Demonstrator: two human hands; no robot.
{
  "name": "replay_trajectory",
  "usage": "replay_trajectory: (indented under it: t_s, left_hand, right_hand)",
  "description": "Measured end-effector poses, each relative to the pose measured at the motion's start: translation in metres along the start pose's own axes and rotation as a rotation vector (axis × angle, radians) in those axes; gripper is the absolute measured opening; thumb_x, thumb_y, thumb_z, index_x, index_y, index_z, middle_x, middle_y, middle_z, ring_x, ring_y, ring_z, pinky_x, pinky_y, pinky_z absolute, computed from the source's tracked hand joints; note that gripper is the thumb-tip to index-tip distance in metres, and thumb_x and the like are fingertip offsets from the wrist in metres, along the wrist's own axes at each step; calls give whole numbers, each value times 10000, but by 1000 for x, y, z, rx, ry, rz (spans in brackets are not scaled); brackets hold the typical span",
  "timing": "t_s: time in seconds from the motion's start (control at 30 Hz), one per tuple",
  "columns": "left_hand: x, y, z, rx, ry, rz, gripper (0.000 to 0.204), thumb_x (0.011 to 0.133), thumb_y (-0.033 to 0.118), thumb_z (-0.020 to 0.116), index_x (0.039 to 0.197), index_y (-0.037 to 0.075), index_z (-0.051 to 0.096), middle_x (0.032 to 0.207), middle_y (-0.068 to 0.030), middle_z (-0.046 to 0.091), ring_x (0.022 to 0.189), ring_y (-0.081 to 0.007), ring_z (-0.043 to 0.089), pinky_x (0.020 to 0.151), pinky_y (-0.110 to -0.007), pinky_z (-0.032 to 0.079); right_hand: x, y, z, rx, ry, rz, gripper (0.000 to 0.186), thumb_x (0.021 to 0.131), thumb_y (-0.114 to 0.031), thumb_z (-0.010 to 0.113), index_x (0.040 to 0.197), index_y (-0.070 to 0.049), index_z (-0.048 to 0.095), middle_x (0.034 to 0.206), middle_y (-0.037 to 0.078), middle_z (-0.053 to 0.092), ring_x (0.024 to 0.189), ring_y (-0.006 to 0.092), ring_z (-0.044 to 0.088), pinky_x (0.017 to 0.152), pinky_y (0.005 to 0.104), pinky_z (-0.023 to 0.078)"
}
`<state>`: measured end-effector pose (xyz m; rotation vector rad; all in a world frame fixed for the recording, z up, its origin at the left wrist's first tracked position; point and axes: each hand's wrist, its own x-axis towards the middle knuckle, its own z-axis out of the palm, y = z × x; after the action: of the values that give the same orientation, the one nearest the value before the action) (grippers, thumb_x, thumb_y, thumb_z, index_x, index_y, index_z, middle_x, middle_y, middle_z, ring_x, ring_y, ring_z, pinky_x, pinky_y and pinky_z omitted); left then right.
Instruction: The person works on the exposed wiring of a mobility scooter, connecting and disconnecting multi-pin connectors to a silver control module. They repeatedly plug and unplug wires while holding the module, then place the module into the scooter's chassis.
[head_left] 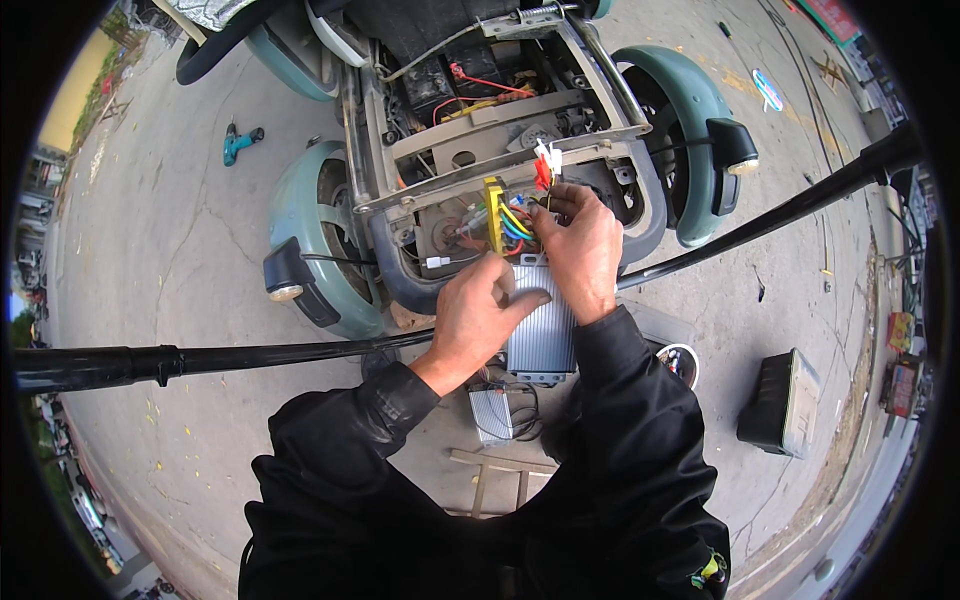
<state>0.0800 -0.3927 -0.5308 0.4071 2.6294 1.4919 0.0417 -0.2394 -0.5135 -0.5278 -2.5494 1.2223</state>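
A silver finned motor controller stands in front of me, at the open rear of a small green vehicle. My left hand grips its upper left side, with the thumb across the fins; the other fingertips are partly hidden. Above it, my right hand pinches thin wires that end in red and white plug connectors. A yellow connector block stands upright between the hands, with thick coloured wires running beside it. More loose wiring lies in the grey rear tray behind.
Black tubes cross on both sides. A teal cordless drill lies far left. Below sit a second silver box with black cable and a wooden stool. To the right are a white bucket and a black case.
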Motion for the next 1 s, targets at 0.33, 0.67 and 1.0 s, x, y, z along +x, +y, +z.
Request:
replay_trajectory:
  t_s: [0.33,0.67,1.0]
  left_hand:
    - [3,0,-2,67,4,18,437,753,275,931,787,49,559,689,-74,602,594,-263,600,574,-396,469]
    - [8,-8,-1,-76,-16,52,197,799,104,816,881,32,652,746,-128,682,682,-223,687,646,-368,526]
    - [2,-21,-42,-722,-366,-205,257,997,152,601,1211,29,531,972,-2,544,898,-85,561,863,-334,599]
  right_hand:
    - [-12,3,-17,-101,130,-129,293,887,-108,749,1121,68,732,917,204,780,844,265,789,770,327,587]
    - [-69,11,-34,158,-153,-457,172,882,-18,764,1049,-39,728,983,118,735,841,266,731,744,327,578]
    - [-72,26,-12,38,12,-586,205,839,-7,765,1016,-81,694,1054,74,706,885,300,719,757,383,596]
